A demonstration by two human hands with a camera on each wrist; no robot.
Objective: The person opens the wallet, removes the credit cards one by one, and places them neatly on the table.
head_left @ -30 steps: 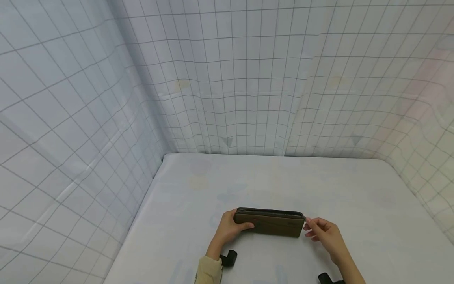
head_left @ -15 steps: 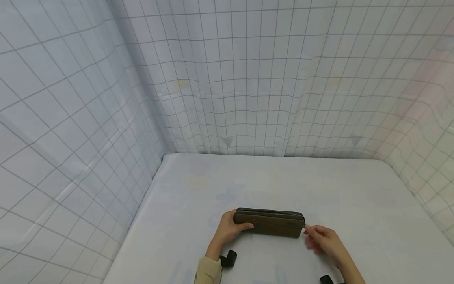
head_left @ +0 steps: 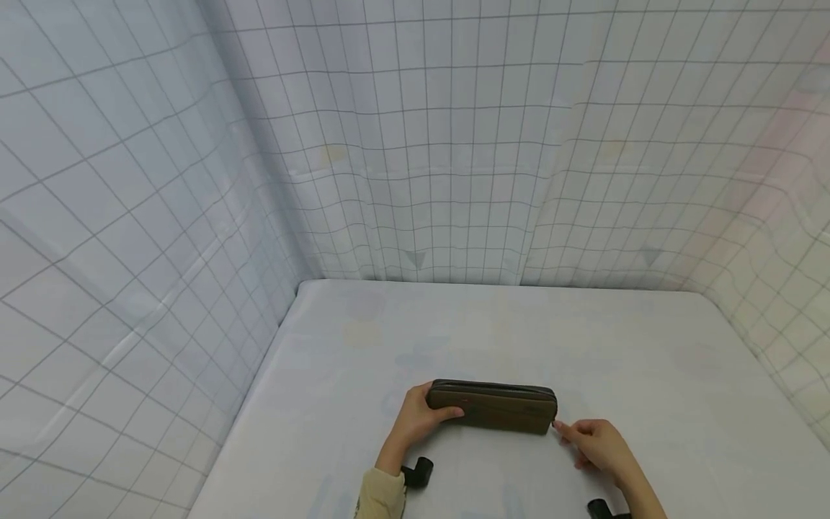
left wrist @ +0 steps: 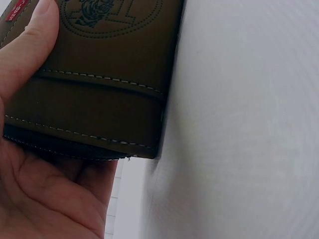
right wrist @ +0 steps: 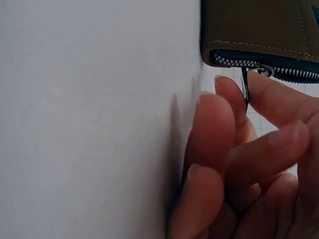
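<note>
A long brown zip-around wallet (head_left: 496, 411) stands on its long edge on the white table. My left hand (head_left: 417, 418) grips its left end, thumb on the front face and fingers behind. In the left wrist view the wallet (left wrist: 99, 99) shows pale stitching, an embossed round emblem and a small red tag beside the thumb. At the wallet's right end my right hand (head_left: 593, 443) pinches the dark zipper pull (right wrist: 245, 87) between thumb and index finger. The metal slider (right wrist: 265, 70) sits on the zip near the lower corner, close above the table.
White table surface (head_left: 363, 346) surrounds the wallet. White grid-patterned curtains (head_left: 454, 180) hang behind and on both sides. Black wrist mounts (head_left: 420, 472) sit at both wrists, low over the table.
My right hand has moved down along the wallet's right end with the zipper pull, from the top corner to near the bottom. The left hand and the wallet have stayed in place.
</note>
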